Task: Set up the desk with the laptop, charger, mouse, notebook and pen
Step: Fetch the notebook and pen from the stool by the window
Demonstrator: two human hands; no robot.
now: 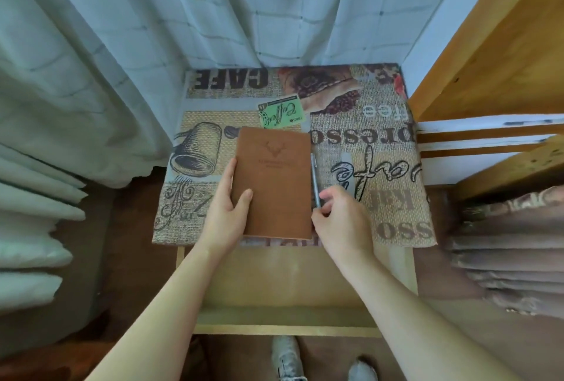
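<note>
Head view: left hand (pixel 227 212) grips notebook's (pixel 276 185) left edge.

Small wooden desk (pixel 293 270) under coffee-print cloth (pixel 381 166); on cloth: brown notebook (pixel 274 185), silver pen (pixel 314 176) just beside its right edge.

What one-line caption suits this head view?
Left hand holds the brown notebook on the café-print cloth while the right hand pinches the pen beside it.
</note>
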